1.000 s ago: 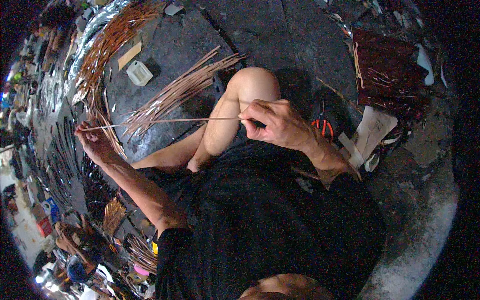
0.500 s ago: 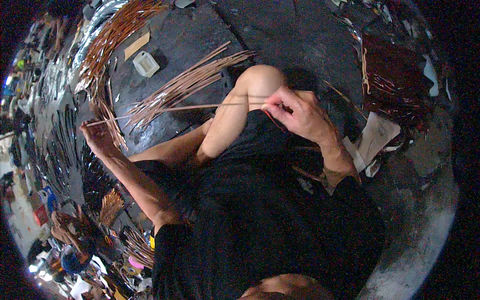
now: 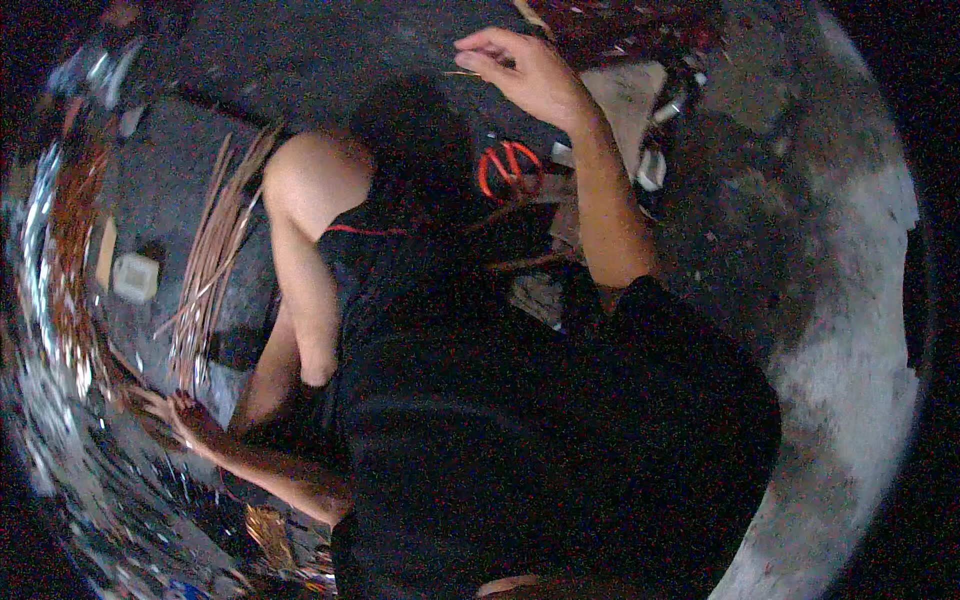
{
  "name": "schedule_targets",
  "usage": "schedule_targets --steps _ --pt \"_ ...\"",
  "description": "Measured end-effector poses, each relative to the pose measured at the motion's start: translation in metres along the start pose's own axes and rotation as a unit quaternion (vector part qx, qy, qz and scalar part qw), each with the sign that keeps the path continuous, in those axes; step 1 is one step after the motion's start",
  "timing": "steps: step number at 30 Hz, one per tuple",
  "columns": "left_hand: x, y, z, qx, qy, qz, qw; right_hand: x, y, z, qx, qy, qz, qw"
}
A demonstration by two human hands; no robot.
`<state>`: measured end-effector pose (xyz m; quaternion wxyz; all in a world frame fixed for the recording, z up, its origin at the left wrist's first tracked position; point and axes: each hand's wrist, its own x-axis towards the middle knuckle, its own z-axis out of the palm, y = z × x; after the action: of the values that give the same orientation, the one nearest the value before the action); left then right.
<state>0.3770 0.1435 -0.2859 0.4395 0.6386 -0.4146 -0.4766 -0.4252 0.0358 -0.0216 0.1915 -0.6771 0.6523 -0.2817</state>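
Observation:
My left hand (image 3: 195,420) is low at the left, beside the near ends of a bundle of thin brown strips (image 3: 215,250). Its blurred fingers appear stretched out and apart, with no strip discernible in them. Up at the top middle, over the dark floor, my right hand (image 3: 530,75) has its fingers loosely bent and the thumb tip slightly apart from the forefinger. Close beneath that thumb shows the end of a thin yellowish stick (image 3: 460,73); I see no strip between the fingertips. Below this hand lie scissors with orange-red handles (image 3: 510,170).
A white plastic dish (image 3: 135,277) and a tan flat piece (image 3: 105,253) lie left of the bundle. Reddish-brown strands (image 3: 75,230) curve along the left side. Dark red material (image 3: 620,25) and a pale sheet (image 3: 625,105) are at the upper right. My bent knee (image 3: 315,175) stands between.
My view has swung to the right. The long strip that was stretched between both hands is no longer visible there. My right hand is now above the floor beyond the scissors; the left is lower.

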Motion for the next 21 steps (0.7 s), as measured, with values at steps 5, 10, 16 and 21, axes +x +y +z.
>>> schedule_targets --steps 5,10,16,21 --pt "0.028 0.055 0.05 0.004 0.041 -0.009 0.999 -0.102 0.072 -0.037 -0.064 -0.056 0.296 0.951" --pt "0.02 0.078 0.069 -0.002 0.051 0.005 0.999 -0.214 0.177 0.02 -0.17 -0.079 0.164 0.968" --pt "-0.011 0.109 0.085 0.079 0.056 0.085 0.992 -0.224 0.151 0.075 -0.392 0.064 0.259 0.88" --pt "-0.015 0.199 0.202 0.208 -0.033 0.186 0.96 -0.178 0.097 -0.004 -0.024 -0.066 0.222 0.973"
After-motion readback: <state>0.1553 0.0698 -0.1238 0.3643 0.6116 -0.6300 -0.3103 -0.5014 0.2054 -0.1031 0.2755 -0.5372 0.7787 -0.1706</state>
